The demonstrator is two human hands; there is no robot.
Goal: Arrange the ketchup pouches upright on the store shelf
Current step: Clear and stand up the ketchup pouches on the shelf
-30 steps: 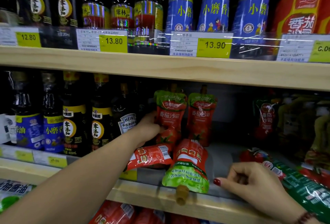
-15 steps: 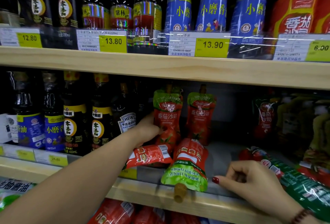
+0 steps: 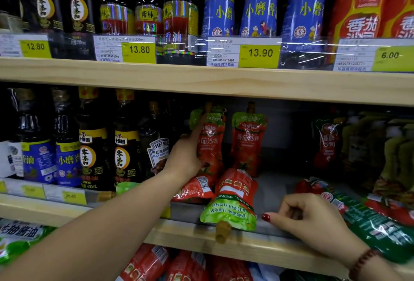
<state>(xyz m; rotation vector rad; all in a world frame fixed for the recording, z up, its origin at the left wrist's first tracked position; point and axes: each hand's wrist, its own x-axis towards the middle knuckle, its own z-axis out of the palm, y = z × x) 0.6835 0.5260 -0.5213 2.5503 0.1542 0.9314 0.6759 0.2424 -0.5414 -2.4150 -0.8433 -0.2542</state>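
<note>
Left hand (image 3: 187, 157) holds an upright ketchup pouch (image 3: 209, 137) beside sauce bottles (image 3: 125, 157); right hand (image 3: 307, 220), loosely curled and empty, rests on the shelf (image 3: 224, 245) near a fallen pouch (image 3: 233, 200)

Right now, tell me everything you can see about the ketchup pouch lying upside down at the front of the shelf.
The upside-down pouch is a soft, glossy plastic pack, red in its upper part and green toward the spout. Its tan screw cap points down and hangs over the wooden shelf lip. It leans back toward the upright pouch behind it, overlapping another fallen pouch on its left. Neither hand touches it; the right hand rests just beside it.
</note>
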